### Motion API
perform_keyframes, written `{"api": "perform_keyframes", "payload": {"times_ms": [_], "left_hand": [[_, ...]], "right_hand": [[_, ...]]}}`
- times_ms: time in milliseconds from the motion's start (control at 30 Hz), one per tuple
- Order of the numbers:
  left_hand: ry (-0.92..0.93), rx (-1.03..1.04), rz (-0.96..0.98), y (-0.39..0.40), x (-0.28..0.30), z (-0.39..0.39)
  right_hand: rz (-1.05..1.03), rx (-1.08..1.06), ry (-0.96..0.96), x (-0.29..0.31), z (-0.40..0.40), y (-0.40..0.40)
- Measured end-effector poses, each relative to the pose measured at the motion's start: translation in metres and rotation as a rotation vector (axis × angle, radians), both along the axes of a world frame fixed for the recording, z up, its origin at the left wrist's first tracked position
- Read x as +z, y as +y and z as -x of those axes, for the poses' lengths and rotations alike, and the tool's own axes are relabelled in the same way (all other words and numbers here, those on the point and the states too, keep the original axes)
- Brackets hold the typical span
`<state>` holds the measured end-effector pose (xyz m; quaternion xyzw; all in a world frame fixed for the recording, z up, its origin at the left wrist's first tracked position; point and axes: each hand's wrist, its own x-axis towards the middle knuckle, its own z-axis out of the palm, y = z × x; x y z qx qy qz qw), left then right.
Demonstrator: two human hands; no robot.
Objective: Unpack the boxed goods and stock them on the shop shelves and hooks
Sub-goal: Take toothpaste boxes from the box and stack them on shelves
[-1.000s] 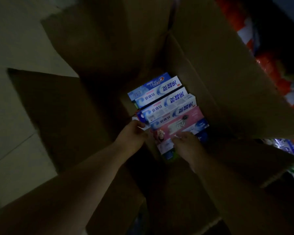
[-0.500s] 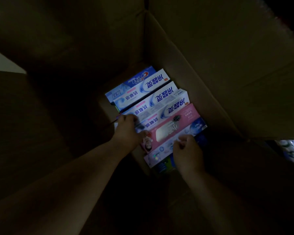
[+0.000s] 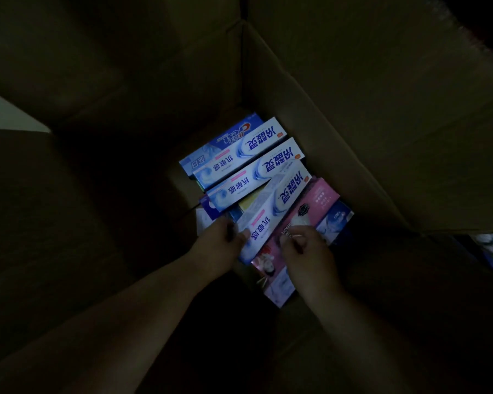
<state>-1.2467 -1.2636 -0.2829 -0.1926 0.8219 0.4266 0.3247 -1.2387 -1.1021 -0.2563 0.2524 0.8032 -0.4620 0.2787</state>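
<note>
The blue toothpaste carton (image 3: 225, 143) at the upper middle of the frame carries the brand "Crest", seen upside down. The 3 white and blue cartons below it, the first (image 3: 239, 153), the second (image 3: 254, 177) and the tilted third (image 3: 276, 207), bear large Chinese characters, also inverted. The pink carton (image 3: 310, 211) at centre right shows only small, blurred lettering.

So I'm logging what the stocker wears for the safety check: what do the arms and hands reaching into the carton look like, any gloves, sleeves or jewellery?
Both forearms are bare as far as the frame shows, with no sleeve in view. The left hand and the right hand wear no gloves. No watch, ring or bracelet is visible, though the dim light could hide a small one.
</note>
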Motion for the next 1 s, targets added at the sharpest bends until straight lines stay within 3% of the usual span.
{"api": "perform_keyframes", "payload": {"times_ms": [167, 267, 433, 600, 733, 1000], "left_hand": [[-0.214, 0.418, -0.502, -0.001, 0.042, -0.018], [-0.282, 0.428, -0.626, -0.003, 0.053, -0.024], [-0.018, 0.328, -0.120, -0.025, 0.029, -0.005], [0.195, 0.065, 0.207, -0.042, -0.007, 0.035], [0.222, -0.089, 0.253, -0.027, -0.022, 0.049], [0.292, -0.067, 0.403, -0.022, -0.036, 0.041]], "right_hand": [[0.388, -0.210, -0.188, 0.007, -0.005, -0.015], [0.569, -0.366, -0.274, 0.008, -0.008, -0.022], [0.496, -0.342, -0.264, 0.002, -0.013, -0.011], [0.494, -0.340, -0.239, -0.008, -0.014, -0.010], [0.497, -0.379, -0.227, -0.015, -0.015, -0.010], [0.591, -0.447, -0.226, -0.020, -0.013, -0.010]]}}
